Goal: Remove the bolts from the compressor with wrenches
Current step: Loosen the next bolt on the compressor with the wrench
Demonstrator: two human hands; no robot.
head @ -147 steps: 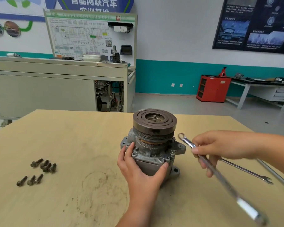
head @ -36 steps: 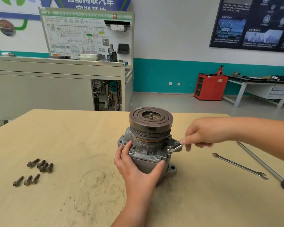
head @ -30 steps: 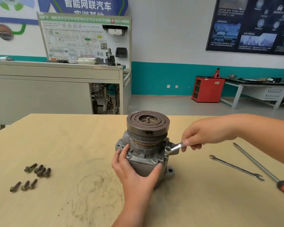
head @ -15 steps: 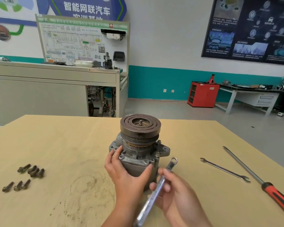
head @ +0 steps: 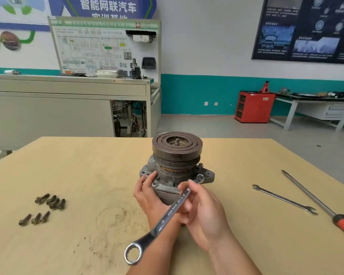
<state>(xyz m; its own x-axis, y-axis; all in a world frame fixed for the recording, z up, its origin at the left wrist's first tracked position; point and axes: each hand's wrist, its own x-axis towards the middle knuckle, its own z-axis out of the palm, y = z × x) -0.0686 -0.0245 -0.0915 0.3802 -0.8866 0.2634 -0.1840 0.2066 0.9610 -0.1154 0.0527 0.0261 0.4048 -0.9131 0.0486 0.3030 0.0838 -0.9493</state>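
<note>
A grey compressor (head: pixel 173 175) with a dark grooved pulley on top stands upright in the middle of the wooden table (head: pixel 77 175). My left hand (head: pixel 149 197) grips its lower body from the front left. My right hand (head: pixel 201 213) holds a silver ring wrench (head: pixel 165 217) by the shaft. The wrench's far ring end sits at a bolt (head: pixel 200 177) on the compressor's right flange. Its near ring end points back toward me. Several removed bolts (head: pixel 46 207) lie in two groups at the left.
A slim open-ended wrench (head: pixel 284 199) and a long screwdriver (head: pixel 322 207) with a red handle lie on the table to the right. Behind the table are a grey cabinet (head: pixel 68 108) and a red cabinet (head: pixel 254 107).
My right hand came from the compressor's right side round to the front near me. The wrench's far ring end now sits at the right flange bolt. The left hand kept its hold.
</note>
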